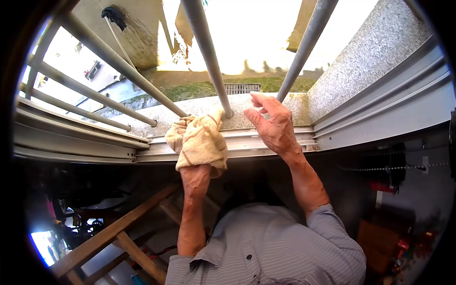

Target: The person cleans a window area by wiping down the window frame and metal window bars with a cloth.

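A beige towelling cloth [205,142] covers most of my left hand [195,179], which presses it on the window sill near the foot of a metal bar [205,45]. Only the wrist and the back of that hand show; its fingers are hidden under the folds. To the right, my right hand [275,124] is raised over the window track [247,142] with nothing in it. Its fingers are bent and a little apart, the thumb standing off from them, close to the foot of another bar [311,40].
More grey bars [114,61] cross the opening on the left. A speckled stone jamb [365,57] and a sliding frame [389,107] bound the right side. Outside are a mop [114,18] and a drain grate [242,89]. Below left stands a wooden ladder-like frame [114,228].
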